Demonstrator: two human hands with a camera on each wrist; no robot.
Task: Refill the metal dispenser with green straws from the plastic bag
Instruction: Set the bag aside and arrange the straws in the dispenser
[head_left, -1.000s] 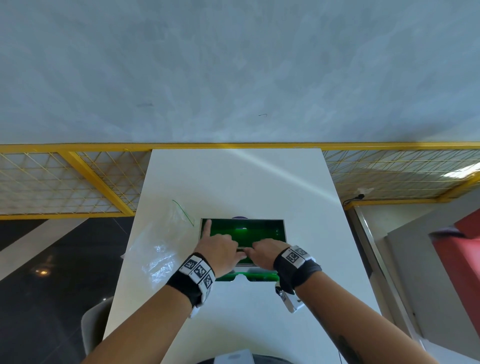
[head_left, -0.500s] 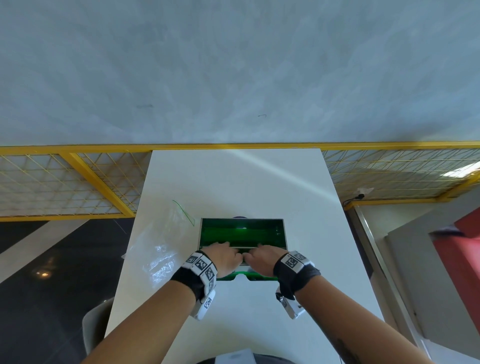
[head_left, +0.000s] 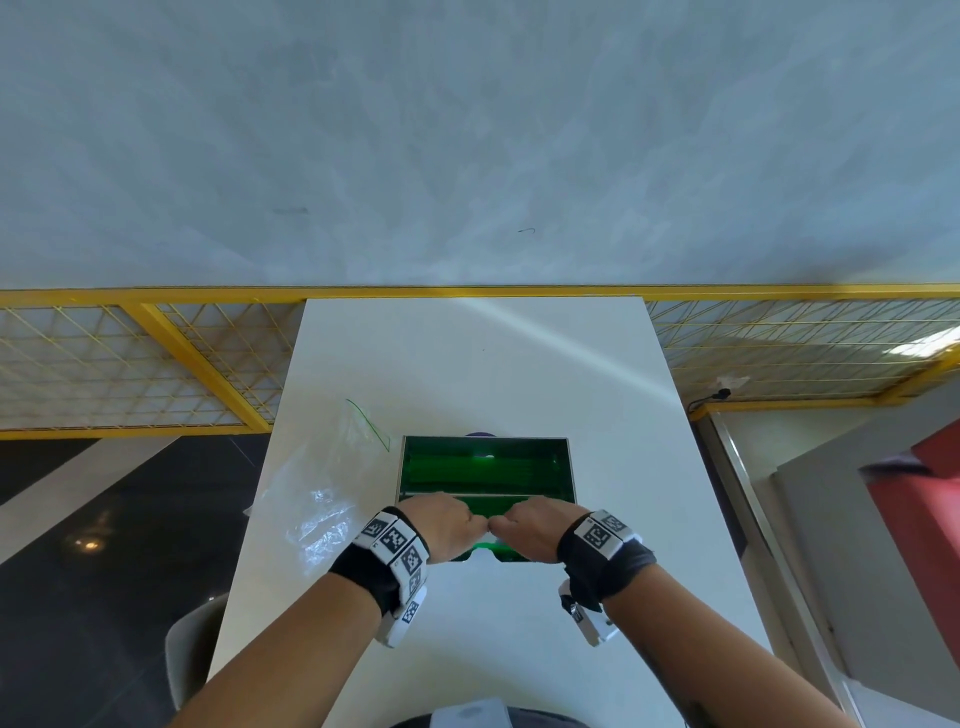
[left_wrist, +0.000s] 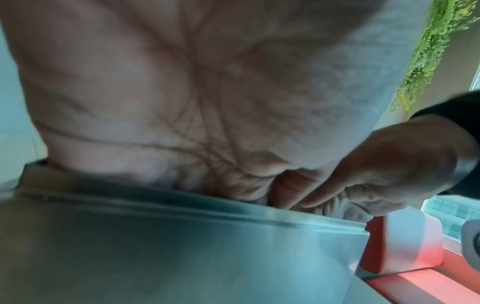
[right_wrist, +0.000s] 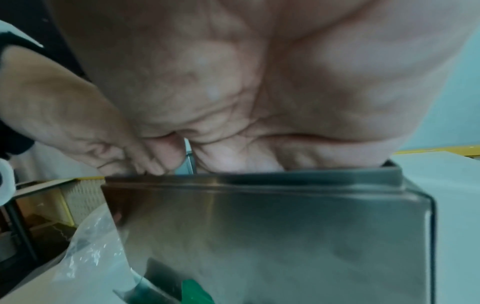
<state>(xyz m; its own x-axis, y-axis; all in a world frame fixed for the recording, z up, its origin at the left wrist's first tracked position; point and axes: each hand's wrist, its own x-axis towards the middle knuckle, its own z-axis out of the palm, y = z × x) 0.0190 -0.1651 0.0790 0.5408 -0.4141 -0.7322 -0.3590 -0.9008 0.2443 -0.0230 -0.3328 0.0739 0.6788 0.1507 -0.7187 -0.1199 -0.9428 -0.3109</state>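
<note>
Tabletop (head_left: 467, 364) carries the metal dispenser (head_left: 569, 467) near its front, lid off, green straws (head_left: 483, 475) lying inside — the clear plastic bag (head_left: 317, 499) lies flat just to its left. Left hand (head_left: 441, 527) and right hand (head_left: 535, 527) sit at the dispenser's near rim, fingers curled over it, knuckles nearly touching.

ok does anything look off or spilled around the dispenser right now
Nothing stands out. The green straws lie level inside the metal dispenser, none on the table. The plastic bag lies crumpled to its left. Both hands sit at the near rim.
</note>
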